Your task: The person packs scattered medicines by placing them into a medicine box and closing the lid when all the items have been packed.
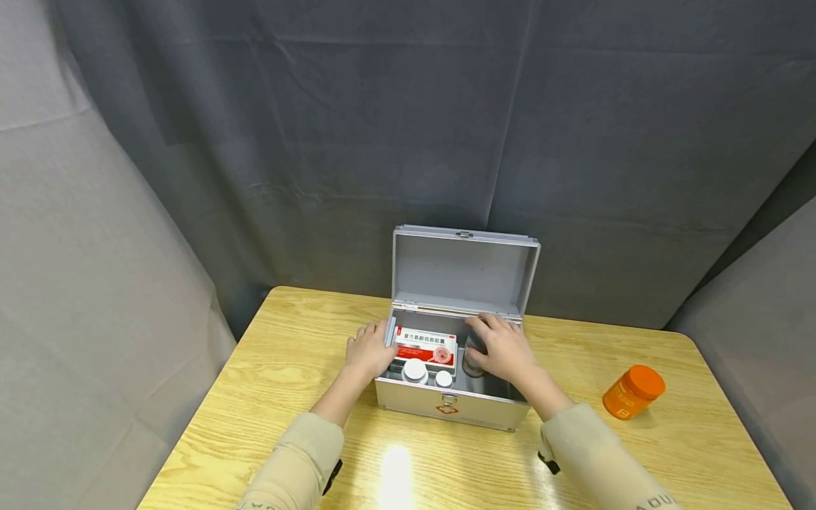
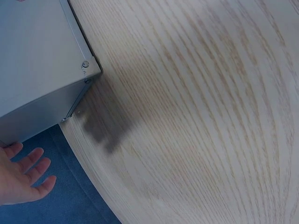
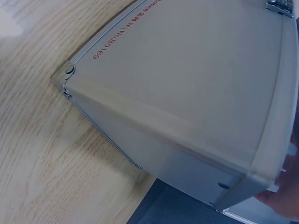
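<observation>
An aluminium medicine case point(image 1: 459, 414) stands on the table with its lid raised. At its left rim is my left hand point(image 1: 370, 352), thumb over the edge; in the left wrist view the hand's point(image 2: 23, 177) fingers are spread loosely by the side wall. My right hand point(image 1: 503, 350) reaches into the case and grips a dark, see-through jar point(image 1: 472, 354), partly covered by the fingers. To its left lie a red and white medicine box point(image 1: 423, 347), a white-capped bottle point(image 1: 414, 372) and a smaller one point(image 1: 443, 380). The right wrist view shows the right hand point(image 3: 285, 191) only partly, behind the case wall.
An orange jar point(image 1: 633, 392) stands on the wooden table point(image 1: 306, 326), right of the case. The raised lid point(image 1: 464, 269) stands at the table's back edge, before a dark grey curtain point(image 1: 382, 142). Lighter cloth hangs at both sides.
</observation>
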